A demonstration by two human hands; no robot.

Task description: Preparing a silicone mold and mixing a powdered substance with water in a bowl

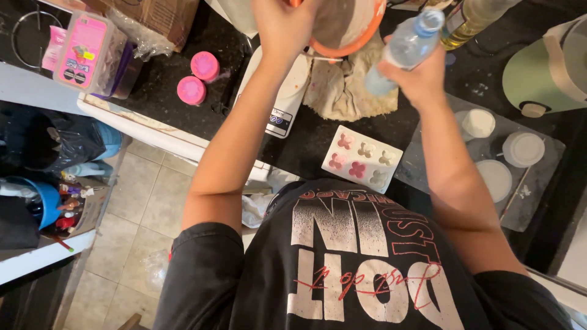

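Nearest is the person's black printed shirt [342, 263]. Just beyond it, at the near edge of the dark counter [177, 67], lies a white mould [362, 160] with six flower-shaped hollows, several of them filled pink. To its right sits a clear tray [538, 195] carrying white round discs, and to its left a white kitchen scale [287, 101]. Farther in, a stained cloth [345, 91] is spread under the work. The right hand [422, 76] is wrapped fully round the lower half of a clear plastic bottle [406, 46], fingers closed on it, with the blue-capped end tilted up and away (whether the cap is on tight cannot be told). The left hand [284, 24] is farther and to the left. It is clamped on the rim of an orange-rimmed bowl [345, 24] held above the cloth, mostly cut off by the far edge of the view. The two hands are apart, each with its own thing. To handle this well, it seems wise to keep the bowl level over the cloth, so that drips land there and not in the mould, and to tip the bottle slowly. Two pink lids [199, 76] lie far left.
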